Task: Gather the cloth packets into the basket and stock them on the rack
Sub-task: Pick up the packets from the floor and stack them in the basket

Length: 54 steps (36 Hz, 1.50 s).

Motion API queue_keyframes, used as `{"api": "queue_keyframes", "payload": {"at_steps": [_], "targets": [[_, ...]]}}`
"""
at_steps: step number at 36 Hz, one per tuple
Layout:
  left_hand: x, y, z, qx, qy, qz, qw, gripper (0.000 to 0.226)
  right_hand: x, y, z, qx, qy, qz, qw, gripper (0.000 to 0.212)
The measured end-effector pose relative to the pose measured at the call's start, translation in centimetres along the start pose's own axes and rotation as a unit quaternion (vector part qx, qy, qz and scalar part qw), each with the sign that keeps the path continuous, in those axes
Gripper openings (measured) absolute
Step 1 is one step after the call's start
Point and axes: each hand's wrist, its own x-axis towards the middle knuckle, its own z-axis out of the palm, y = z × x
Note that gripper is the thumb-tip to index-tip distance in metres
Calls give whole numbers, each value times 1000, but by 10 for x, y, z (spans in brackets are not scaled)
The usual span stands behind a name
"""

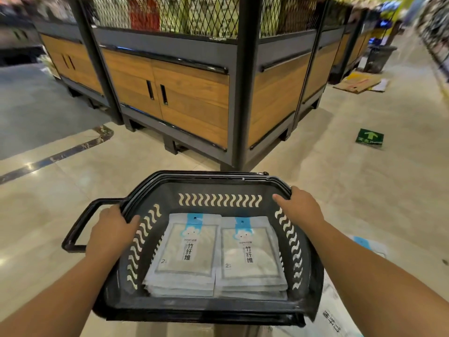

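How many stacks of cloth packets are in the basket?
2. The left stack and the right stack lie side by side on the floor of the basket. Lower packets are mostly hidden, so packets per stack cannot be counted.

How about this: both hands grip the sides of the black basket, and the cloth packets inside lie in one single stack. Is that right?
Not quite. The head view shows the cloth packets lying in two stacks side by side, not one. The rest holds: the left hand and right hand grip the sides of the black basket.
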Motion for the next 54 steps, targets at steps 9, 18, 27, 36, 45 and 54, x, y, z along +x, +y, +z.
{"api": "queue_keyframes", "payload": {"at_steps": [9, 18, 27, 36, 45, 54], "targets": [[-15, 48, -2, 197, 33, 122, 972, 74, -29, -16, -6, -90, 3, -79, 993, 60], [-39, 167, 35, 154, -22, 285, 946, 77, -65, 34, -57, -206, 3, -64, 976, 75], [-110, 289, 87, 114, -52, 444, 888, 80, -106, 136, -117, -241, 33, 48, 969, 79], [-217, 402, 155, 128, -84, 561, 813, 80, -189, 267, -154, -271, 36, 181, 945, 82], [-325, 386, 239, 152, -194, 592, 767, 76, -274, 357, -116, -246, -7, 277, 929, 84], [-315, 265, 310, 242, -268, 575, 734, 77, -310, 394, 8, -180, -82, 276, 941, 80]]}}
